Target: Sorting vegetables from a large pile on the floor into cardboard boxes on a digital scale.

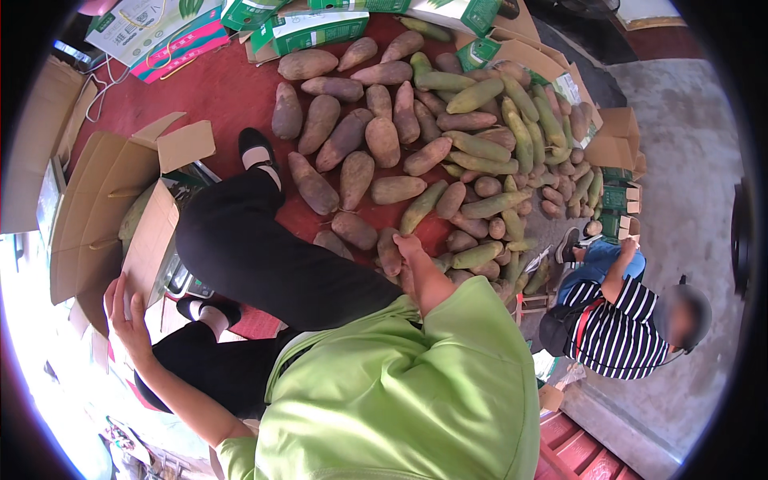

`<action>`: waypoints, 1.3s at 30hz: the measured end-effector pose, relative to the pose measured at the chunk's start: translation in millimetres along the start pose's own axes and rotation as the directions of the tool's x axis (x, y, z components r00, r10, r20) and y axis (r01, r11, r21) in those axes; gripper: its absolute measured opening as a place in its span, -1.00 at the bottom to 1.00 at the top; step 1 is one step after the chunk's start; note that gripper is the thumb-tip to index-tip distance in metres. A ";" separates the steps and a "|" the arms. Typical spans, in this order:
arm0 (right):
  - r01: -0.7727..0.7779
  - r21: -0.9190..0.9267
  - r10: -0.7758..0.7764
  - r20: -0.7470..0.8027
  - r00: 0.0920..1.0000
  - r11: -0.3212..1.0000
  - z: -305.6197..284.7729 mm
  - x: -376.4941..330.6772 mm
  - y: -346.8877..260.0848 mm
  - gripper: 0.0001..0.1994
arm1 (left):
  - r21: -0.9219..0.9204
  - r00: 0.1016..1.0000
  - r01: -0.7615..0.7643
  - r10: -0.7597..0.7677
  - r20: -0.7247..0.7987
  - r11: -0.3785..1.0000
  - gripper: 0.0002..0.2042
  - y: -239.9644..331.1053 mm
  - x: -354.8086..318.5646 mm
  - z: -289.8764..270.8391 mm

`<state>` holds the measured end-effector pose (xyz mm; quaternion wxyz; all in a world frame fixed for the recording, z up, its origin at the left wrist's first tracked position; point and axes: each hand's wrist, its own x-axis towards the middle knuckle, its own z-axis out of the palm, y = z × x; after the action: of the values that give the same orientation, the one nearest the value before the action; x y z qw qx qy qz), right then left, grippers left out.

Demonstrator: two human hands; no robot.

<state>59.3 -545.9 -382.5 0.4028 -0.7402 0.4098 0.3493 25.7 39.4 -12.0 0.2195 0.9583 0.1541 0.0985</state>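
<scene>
My left hand [130, 326] is at the near edge of an upright cardboard box [150, 240], fingers spread against or close to its flap. The box stands with its flaps open, and part of a green round thing [138, 214] shows inside. On the right, my right hand [410, 250] reaches down into the pile, its fingers closed together beside a brown tuber [390, 253] and the tip of a green gourd [422, 206]. What those fingers hold, if anything, is hidden. Several large purplish-brown tubers [382, 142] lie around on the red floor covering.
Green gourds [480, 144] and smaller tubers are heaped to the right. Green-and-white cartons [312, 32] and a pink box [180, 50] stand at the far side. A person in a striped shirt [616, 328] is at the right, near open cartons [620, 136].
</scene>
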 end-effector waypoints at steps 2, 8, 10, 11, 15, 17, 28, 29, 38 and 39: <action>-0.003 0.027 0.004 -0.026 1.000 1.000 2.4 1.5 1.9 -0.60 | -0.006 1.000 0.008 -0.008 0.001 1.000 -0.59 2.0 0.7 0.7; 0.066 -0.016 -0.067 -0.088 0.994 0.998 4.3 2.0 2.3 -0.57 | 0.019 1.000 0.001 -0.001 0.004 1.000 -0.61 3.7 0.3 0.0; 0.009 0.101 -0.005 -0.043 0.999 0.995 2.1 8.4 7.0 -0.57 | 0.015 1.000 0.000 0.000 0.008 1.000 -0.61 4.2 2.0 0.9; 0.009 0.102 -0.005 -0.039 0.999 0.995 3.3 7.2 4.6 -0.57 | 0.024 1.000 0.009 -0.009 0.006 1.000 -0.61 4.4 1.8 0.7; 0.017 0.139 -0.012 -0.035 0.999 0.990 5.2 3.4 -0.6 -0.59 | 0.013 1.000 0.008 -0.008 0.000 1.000 -0.61 4.7 2.0 1.4; 0.048 0.148 -0.044 -0.030 0.999 0.988 5.8 3.2 -1.8 -0.60 | 0.021 1.000 0.002 -0.002 0.006 1.000 -0.60 4.2 2.3 0.9; 0.115 0.048 -0.112 -0.067 0.991 0.992 9.1 3.4 -8.3 -0.47 | -0.001 1.000 -0.002 0.002 0.006 1.000 -0.60 4.9 1.8 1.3; 0.106 0.049 -0.102 -0.073 0.992 0.993 6.6 0.8 -6.8 -0.47 | -0.011 1.000 0.000 0.000 0.016 1.000 -0.60 2.3 4.5 8.7; 0.123 0.100 -0.126 0.020 0.992 0.987 7.1 0.3 -19.1 -0.41 | 0.022 1.000 -0.031 0.031 0.002 0.999 -0.60 0.1 2.5 3.0; 0.127 0.053 -0.126 -0.023 0.992 0.990 9.1 0.4 -19.5 -0.39 | 0.022 1.000 -0.031 0.030 0.004 0.999 -0.60 -0.4 2.5 2.9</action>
<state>75.1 -531.3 -380.7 0.4401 -0.7569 0.3752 0.3045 28.7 39.4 -14.4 0.2076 0.9631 0.1402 0.0985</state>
